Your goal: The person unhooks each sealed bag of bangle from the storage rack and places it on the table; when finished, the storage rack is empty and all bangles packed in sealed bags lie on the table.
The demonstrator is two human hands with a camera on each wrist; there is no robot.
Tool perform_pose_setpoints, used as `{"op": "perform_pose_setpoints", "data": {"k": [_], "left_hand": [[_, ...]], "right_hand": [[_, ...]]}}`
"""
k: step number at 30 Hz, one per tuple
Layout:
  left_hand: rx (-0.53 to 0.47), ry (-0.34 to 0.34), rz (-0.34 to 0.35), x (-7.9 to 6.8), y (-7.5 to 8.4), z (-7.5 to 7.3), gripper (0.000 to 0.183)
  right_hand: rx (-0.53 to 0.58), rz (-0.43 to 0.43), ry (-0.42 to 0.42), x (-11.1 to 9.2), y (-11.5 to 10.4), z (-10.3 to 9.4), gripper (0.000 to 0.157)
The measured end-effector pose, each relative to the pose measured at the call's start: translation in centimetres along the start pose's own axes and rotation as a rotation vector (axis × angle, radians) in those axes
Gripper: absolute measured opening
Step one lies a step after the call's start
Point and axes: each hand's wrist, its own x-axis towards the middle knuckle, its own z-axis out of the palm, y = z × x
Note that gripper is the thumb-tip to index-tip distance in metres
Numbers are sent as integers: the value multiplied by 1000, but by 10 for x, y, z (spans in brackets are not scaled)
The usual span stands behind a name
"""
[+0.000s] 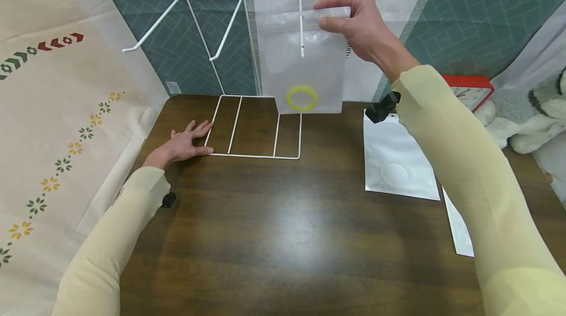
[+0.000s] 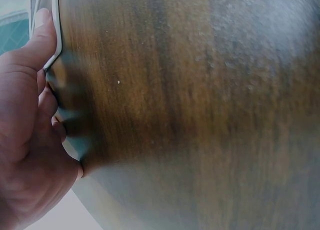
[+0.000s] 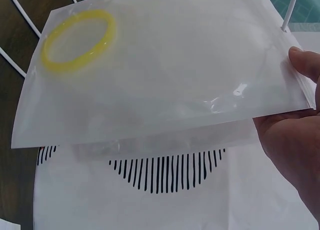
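Observation:
A white wire display rack (image 1: 255, 156) stands on the brown table, its base lying flat and its hooks rising behind. My left hand (image 1: 187, 144) rests on the left side of that base, fingers spread and thumb along the front corner; in the left wrist view the thumb lies against the wire. My right hand (image 1: 360, 23) pinches the upper right edge of a frosted zip bag (image 1: 305, 72) between thumb and fingers. A yellow ring (image 3: 79, 39) shows through the bag's lower part. One white hook (image 1: 302, 36) sticks out in front of the bag near its top.
Two bare hooks (image 1: 227, 26) of the rack project at left. A second white bag (image 1: 393, 154) with a round shape inside lies on the table at right, with another white packet (image 1: 460, 227) partly under my sleeve. A red clock (image 1: 470, 87) and a plush toy (image 1: 526, 114) stand beyond.

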Motion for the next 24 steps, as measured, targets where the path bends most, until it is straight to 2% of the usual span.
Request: {"op": "perform_pose_setpoints", "data": {"k": [6,17,24], "left_hand": [[4,1,-3,0,0,1,87],[1,-1,-4,3,-1,1,88],[7,0,-3,4,-4,1,88]], "right_hand": [[20,5,-28,-7,-3,-1,33],[-23,-16,-50,-22,-6,-2,31],[23,-33,-67,-32,-6,1,28]]}}
